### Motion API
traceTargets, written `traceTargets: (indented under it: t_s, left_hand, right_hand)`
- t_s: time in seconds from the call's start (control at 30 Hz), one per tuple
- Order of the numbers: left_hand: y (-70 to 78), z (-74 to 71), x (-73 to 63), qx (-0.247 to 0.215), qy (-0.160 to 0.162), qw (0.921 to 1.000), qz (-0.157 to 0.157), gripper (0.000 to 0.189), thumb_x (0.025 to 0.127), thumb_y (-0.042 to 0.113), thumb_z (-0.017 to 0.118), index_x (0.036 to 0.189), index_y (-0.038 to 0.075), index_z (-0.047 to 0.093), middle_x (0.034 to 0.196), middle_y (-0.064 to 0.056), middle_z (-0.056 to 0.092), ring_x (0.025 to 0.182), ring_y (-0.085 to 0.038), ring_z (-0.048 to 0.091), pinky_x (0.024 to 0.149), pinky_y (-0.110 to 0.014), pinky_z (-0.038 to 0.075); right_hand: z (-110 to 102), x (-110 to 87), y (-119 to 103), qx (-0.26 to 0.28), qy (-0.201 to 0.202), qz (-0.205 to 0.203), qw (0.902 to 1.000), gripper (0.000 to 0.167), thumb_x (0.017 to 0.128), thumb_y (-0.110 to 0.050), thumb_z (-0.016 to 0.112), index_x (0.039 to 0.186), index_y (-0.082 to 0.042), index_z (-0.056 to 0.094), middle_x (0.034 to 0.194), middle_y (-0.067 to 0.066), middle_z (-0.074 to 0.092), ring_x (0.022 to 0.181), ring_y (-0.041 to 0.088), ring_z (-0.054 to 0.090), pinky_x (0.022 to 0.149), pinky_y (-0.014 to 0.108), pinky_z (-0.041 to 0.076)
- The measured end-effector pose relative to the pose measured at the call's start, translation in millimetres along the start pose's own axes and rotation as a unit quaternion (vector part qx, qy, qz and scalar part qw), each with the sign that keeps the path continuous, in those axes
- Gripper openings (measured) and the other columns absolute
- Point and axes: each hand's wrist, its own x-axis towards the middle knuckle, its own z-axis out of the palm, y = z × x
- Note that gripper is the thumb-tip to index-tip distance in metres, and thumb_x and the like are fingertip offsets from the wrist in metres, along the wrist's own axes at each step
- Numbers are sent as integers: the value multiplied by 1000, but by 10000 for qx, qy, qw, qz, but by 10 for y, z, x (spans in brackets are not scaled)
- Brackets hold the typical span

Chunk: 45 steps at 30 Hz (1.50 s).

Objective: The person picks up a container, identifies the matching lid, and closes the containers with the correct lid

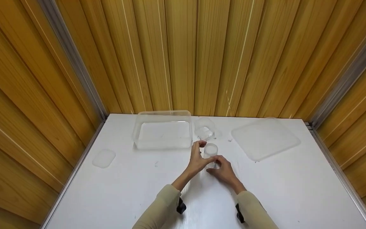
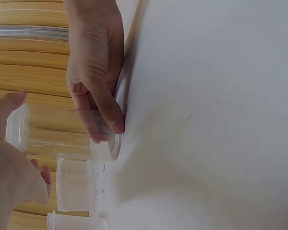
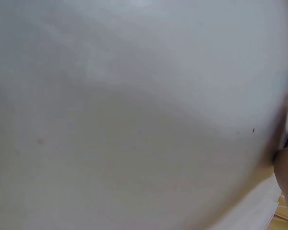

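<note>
Your head view is bright, with a faint shadow beside your left sleeve [image 1: 160, 205] and the clear jar [image 1: 211, 151] washed out. Your left wrist view slightly bends the wall [image 2: 19, 62]; soft shadow crosses the table [image 2: 206, 72]. Your right wrist view looks hazy.

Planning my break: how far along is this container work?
Apparently done: the large container stands open, its lid lying apart. In hand: the clear jar, left hand at its top, right hand at its base. Possibly remaining: its cap, which seems still on.
</note>
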Motion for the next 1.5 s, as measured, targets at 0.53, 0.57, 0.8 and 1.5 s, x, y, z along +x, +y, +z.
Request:
traceTargets:
  t_s: [0.53, 0.57, 0.8, 1.5]
  left_hand:
    - [14, -44, 23, -14, -194, 9998, 86, 64, 76, 18, 86, 131, 1, 58, 129, -16, 61, 119, -30, 54, 91, -29, 40]
    - [12, -48, 28, -66, -255, 9997, 26, 64, 77, 17, 84, 133, 2, 58, 130, -15, 61, 120, -29, 53, 92, -31, 40]
    - [10, -75, 60, -425, -657, 9963, -346, 63, 80, 10, 77, 139, 5, 58, 138, -13, 60, 125, -27, 50, 99, -38, 39]
    - [31, -13, 28, -392, 119, 9985, -374, 69, 70, 17, 93, 122, 2, 50, 120, -17, 52, 114, -26, 47, 90, -30, 37]
  right_hand:
    - [-23, -13, -10, 58, -118, 89, 9999, 51, 78, -8, 87, 123, 1, 64, 128, 19, 65, 129, 41, 58, 113, 55, 43]
    - [-25, -13, -12, 74, -145, 107, 9998, 51, 79, -8, 87, 124, 0, 64, 129, 19, 65, 130, 41, 58, 113, 55, 43]
    - [-32, -10, -16, 106, -204, 143, 9996, 51, 80, -8, 86, 125, 0, 63, 131, 20, 64, 131, 41, 57, 114, 55, 42]
    - [-14, -4, 14, 112, -73, 163, 9998, 49, 76, -5, 88, 119, 1, 65, 120, 16, 67, 123, 35, 61, 110, 51, 46]
